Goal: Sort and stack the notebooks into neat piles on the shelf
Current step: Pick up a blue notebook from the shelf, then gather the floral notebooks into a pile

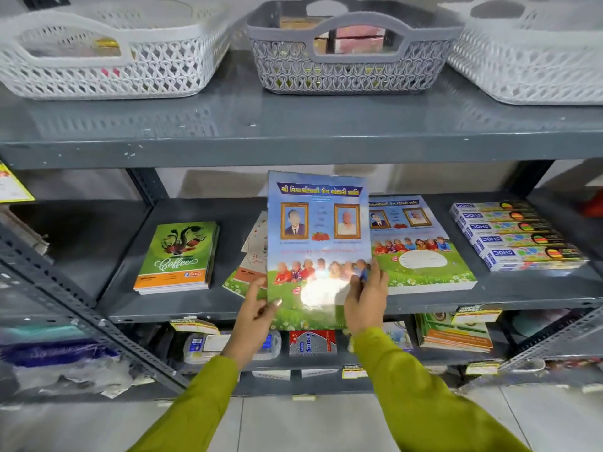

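I hold a large notebook (318,243) with a blue-and-green cover and two framed portraits upright in front of the middle shelf (137,301). My left hand (256,308) grips its lower left edge and my right hand (365,301) its lower right edge. To its right lies a neat pile of matching notebooks (421,249). Behind the held notebook a loose, skewed heap of notebooks (251,265) lies partly hidden. A small pile of green "Coffee" notebooks (177,256) rests on the left of the same shelf.
A stack of boxed pencil packs (518,234) sits at the shelf's right end. The upper shelf carries a white basket (107,57), a grey basket (350,50) and another white basket (535,57). The lower shelf holds more notebooks (455,334) and packets.
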Tool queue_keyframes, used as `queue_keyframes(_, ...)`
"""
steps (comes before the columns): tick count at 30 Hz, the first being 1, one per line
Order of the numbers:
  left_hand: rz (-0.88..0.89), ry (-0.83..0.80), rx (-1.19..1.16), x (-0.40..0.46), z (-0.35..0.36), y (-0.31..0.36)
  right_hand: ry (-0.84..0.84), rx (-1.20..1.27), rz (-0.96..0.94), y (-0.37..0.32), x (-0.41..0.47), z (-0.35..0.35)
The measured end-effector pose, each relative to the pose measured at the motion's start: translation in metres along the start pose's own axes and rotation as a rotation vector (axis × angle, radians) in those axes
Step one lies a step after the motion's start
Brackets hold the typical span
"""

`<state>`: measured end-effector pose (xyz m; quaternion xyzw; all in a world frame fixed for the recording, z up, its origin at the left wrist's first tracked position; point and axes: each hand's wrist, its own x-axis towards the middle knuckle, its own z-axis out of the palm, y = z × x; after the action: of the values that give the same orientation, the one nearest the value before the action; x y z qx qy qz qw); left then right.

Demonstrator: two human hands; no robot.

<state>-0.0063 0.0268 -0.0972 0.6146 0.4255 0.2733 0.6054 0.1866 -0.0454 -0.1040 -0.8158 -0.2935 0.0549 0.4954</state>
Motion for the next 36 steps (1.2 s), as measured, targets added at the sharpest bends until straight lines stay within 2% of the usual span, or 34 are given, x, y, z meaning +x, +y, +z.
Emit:
queue_keyframes(6,0.062,-0.086,0.049,0.012,0.066,0.037,0.07,-0.059,0.037,0.025,0.044,-0.057)
queue_keyframes(12,-0.04,-0.102,0.065,0.051,0.156,0.059,-0.085,-0.383,0.115,0.062,0.128,-0.113)
queue_keyframes(17,-0.017,-0.052,0.243,0.078,0.178,0.046,-0.168,-0.525,0.151,0.076,0.148,-0.117)
queue_keyframes(20,0.047,0.076,0.364,0.086,0.162,0.044,-0.076,-0.691,0.076,0.066,0.143,-0.113)
queue_keyframes(22,0.074,0.21,0.439,0.094,0.132,0.04,-0.034,-0.649,-0.061,0.051,0.134,-0.102)
queue_keyframes(24,0.063,0.379,0.586,0.105,0.09,0.034,-0.103,-0.515,-0.138,0.029,0.117,-0.081)
queue_keyframes(26,0.034,0.524,0.787,0.114,0.044,0.028,-0.24,-0.379,-0.097,0.007,0.097,-0.052)
queue_keyframes(28,-0.085,0.516,0.916,0.115,0.008,0.026,-0.382,-0.268,-0.003,-0.009,0.078,-0.019)
queue_keyframes(31,-0.249,0.364,0.906,0.115,-0.023,0.021,-0.548,-0.163,0.14,-0.025,0.052,0.024)
queue_keyframes(33,-0.261,0.293,0.849,0.115,-0.035,0.019,-0.586,-0.156,0.188,-0.035,0.038,0.043)
queue_keyframes(36,-0.225,0.268,0.841,0.114,-0.047,0.021,-0.547,-0.151,0.246,-0.044,0.028,0.058)
